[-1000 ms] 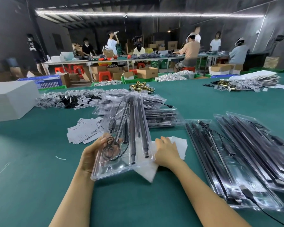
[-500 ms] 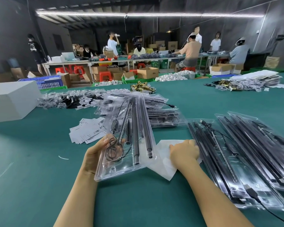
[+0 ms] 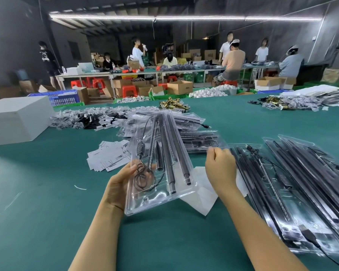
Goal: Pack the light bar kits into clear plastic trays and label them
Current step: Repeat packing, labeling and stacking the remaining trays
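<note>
The left hand (image 3: 121, 184) holds a clear tray (image 3: 160, 173) of dark light bars (image 3: 169, 153) from beneath, tilted above the green bench (image 3: 47, 212) toward its near edge. The right hand (image 3: 220, 169) hovers with fingers curled, holding nothing, over white paper (image 3: 202, 200) beside packed trays (image 3: 282, 192).
</note>
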Action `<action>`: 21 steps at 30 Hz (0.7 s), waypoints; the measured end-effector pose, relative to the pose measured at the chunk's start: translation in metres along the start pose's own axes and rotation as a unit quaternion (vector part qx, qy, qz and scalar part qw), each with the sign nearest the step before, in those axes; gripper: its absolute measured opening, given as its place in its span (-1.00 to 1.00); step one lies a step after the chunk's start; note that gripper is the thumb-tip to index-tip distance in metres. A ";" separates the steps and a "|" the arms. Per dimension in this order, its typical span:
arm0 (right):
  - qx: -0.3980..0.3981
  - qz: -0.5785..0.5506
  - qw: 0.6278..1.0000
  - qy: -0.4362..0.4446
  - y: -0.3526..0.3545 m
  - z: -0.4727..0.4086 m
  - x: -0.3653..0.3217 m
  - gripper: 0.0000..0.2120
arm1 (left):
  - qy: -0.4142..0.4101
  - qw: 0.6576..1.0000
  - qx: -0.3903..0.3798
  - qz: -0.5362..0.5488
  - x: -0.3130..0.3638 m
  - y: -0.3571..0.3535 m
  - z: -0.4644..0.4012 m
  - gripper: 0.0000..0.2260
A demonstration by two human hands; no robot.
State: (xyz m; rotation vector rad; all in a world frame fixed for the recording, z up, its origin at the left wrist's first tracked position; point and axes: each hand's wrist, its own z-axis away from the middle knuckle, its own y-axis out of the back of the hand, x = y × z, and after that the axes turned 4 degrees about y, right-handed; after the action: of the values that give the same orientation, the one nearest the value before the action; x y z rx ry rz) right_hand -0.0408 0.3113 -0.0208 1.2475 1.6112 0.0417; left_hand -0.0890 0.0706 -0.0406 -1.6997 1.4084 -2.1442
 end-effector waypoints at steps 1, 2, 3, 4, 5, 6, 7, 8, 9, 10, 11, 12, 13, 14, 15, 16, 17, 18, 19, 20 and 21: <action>-0.014 -0.142 0.989 -0.035 0.001 -0.003 -0.008 -0.56 | -0.013 1.000 -0.008 0.003 -0.002 -0.003 -0.001 -0.76; -0.048 -0.265 0.958 -0.098 0.002 -0.006 -0.016 -0.53 | -0.009 1.000 -0.003 -0.003 -0.001 -0.010 0.000 -0.76; -0.094 -0.364 0.913 -0.160 0.003 -0.008 -0.022 -0.47 | -0.014 1.000 -0.002 -0.014 -0.001 -0.014 -0.002 -0.77; -0.146 -0.436 0.864 -0.205 0.004 -0.010 -0.026 -0.40 | -0.012 1.000 0.005 -0.022 -0.002 -0.015 -0.004 -0.79; -0.189 -0.499 0.814 -0.231 0.004 -0.011 -0.027 -0.33 | -0.015 1.000 0.004 -0.021 -0.002 -0.016 -0.006 -0.80; -0.226 -0.553 0.764 -0.244 0.004 -0.011 -0.026 -0.26 | -0.013 1.000 0.003 -0.015 -0.002 -0.021 -0.006 -0.78; -0.254 -0.596 0.720 -0.250 0.003 -0.010 -0.022 -0.19 | -0.016 1.000 0.001 -0.017 -0.002 -0.023 -0.008 -0.74; -0.276 -0.624 0.687 -0.249 0.002 -0.009 -0.017 -0.13 | -0.019 1.000 0.005 -0.025 -0.003 -0.025 -0.009 -0.69; -0.301 -0.645 0.659 -0.246 0.001 -0.006 -0.012 -0.08 | -0.026 0.999 0.008 -0.037 -0.005 -0.027 -0.011 -0.65; -0.329 -0.659 0.633 -0.239 0.001 -0.005 -0.006 -0.06 | -0.031 0.998 0.011 -0.056 -0.007 -0.030 -0.012 -0.63; -0.356 -0.674 0.603 -0.235 0.002 -0.003 -0.001 -0.04 | -0.034 0.996 0.016 -0.075 -0.011 -0.031 -0.012 -0.66; -0.374 -0.686 0.577 -0.238 0.003 -0.002 0.003 -0.03 | -0.036 0.995 0.023 -0.088 -0.015 -0.033 -0.012 -0.70; -0.384 -0.694 0.560 -0.240 0.003 -0.002 0.007 -0.03 | -0.037 0.994 0.034 -0.096 -0.021 -0.035 -0.012 -0.75; -0.386 -0.696 0.557 -0.239 0.002 -0.001 0.012 -0.02 | -0.040 0.993 0.048 -0.099 -0.026 -0.037 -0.011 -0.80; -0.386 -0.698 0.553 -0.241 0.001 0.001 0.015 0.00 | -0.047 0.991 0.064 -0.104 -0.030 -0.040 -0.010 -0.85; -0.387 -0.706 0.541 -0.244 0.001 0.003 0.016 0.02 | -0.055 0.990 0.080 -0.105 -0.034 -0.043 -0.008 -0.87; -0.388 -0.721 0.517 -0.249 -0.001 0.004 0.017 0.04 | -0.062 0.988 0.094 -0.104 -0.037 -0.045 -0.007 -0.84; -0.390 -0.735 0.496 -0.249 0.000 0.005 0.016 0.05 | -0.065 0.987 0.106 -0.103 -0.040 -0.046 -0.005 -0.78; -0.391 -0.748 0.475 -0.248 0.002 0.006 0.015 0.04 | -0.066 0.986 0.114 -0.102 -0.042 -0.048 -0.003 -0.72; -0.394 -0.754 0.466 -0.241 0.007 0.006 0.014 0.02 | -0.066 0.986 0.118 -0.098 -0.045 -0.050 0.000 -0.68; -0.403 -0.760 0.459 -0.224 0.010 0.004 0.015 -0.01 | -0.069 0.987 0.118 -0.087 -0.047 -0.053 0.002 -0.67</action>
State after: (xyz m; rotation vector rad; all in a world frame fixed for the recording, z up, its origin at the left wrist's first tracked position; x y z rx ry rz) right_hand -0.0301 0.3244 -0.0268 -1.1053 1.3370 -0.5433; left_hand -0.0450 0.1261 -0.0400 -1.8939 0.9621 -2.1268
